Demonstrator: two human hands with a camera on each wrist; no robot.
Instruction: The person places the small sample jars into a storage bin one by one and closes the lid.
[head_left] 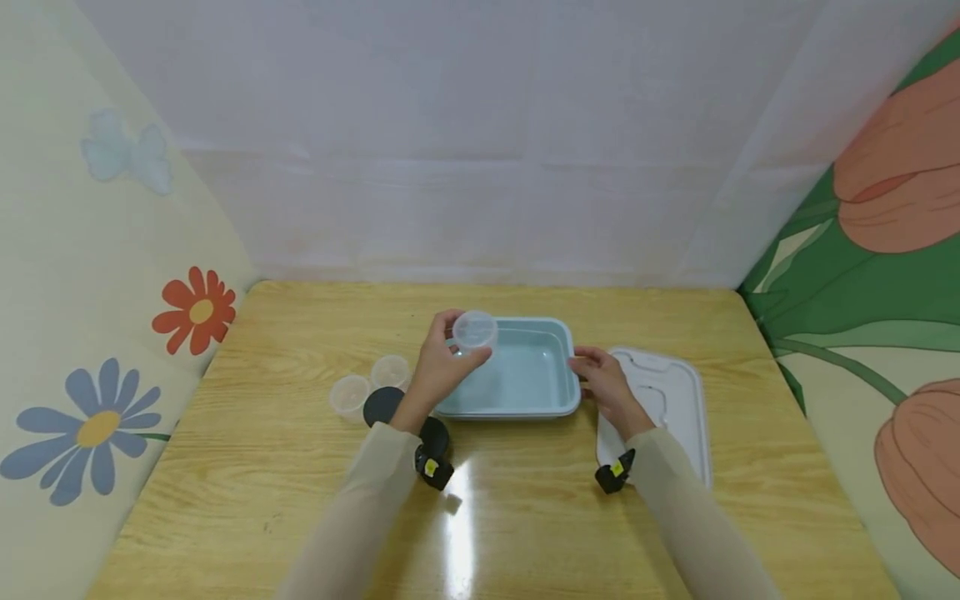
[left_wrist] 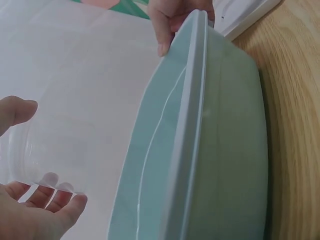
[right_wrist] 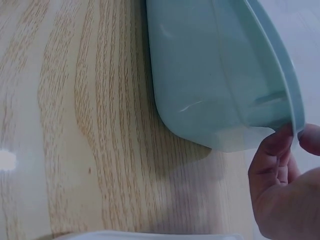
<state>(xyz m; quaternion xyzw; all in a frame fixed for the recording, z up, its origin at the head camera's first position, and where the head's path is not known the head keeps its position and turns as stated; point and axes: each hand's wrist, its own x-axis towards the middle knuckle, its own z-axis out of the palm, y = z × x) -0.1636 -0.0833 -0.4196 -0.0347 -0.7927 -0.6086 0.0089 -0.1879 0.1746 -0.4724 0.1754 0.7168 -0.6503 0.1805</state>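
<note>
Fingers of our left hand (head_left: pixel 442 362) curl around a small clear round plastic cup (head_left: pixel 474 331), holding it in the air just above the left rim of the pale blue rectangular plastic tub (head_left: pixel 558 367). In the left wrist view the same cup (left_wrist: pixel 45 160) shows as a see-through wall between our thumb and fingers (left_wrist: pixel 60 200), with the tub's outer wall (left_wrist: pixel 225 150) close beside it. Our right hand (head_left: pixel 606 385) pinches the tub's right rim, thumb on one side and fingers on the other; the right wrist view shows the rim (right_wrist: pixel 285 100) caught between those fingertips (right_wrist: pixel 272 150). The tub stands on the light wooden table (head_left: pixel 525 517), near its middle. Just to the right of the tub, partly under our right forearm, lies a flat white rectangular plastic lid (head_left: pixel 675 400). Left of the tub, two more small clear cups (head_left: pixel 371 385) stand side by side, next to a round black lid (head_left: pixel 382 406) that lies flat on the wood.
</note>
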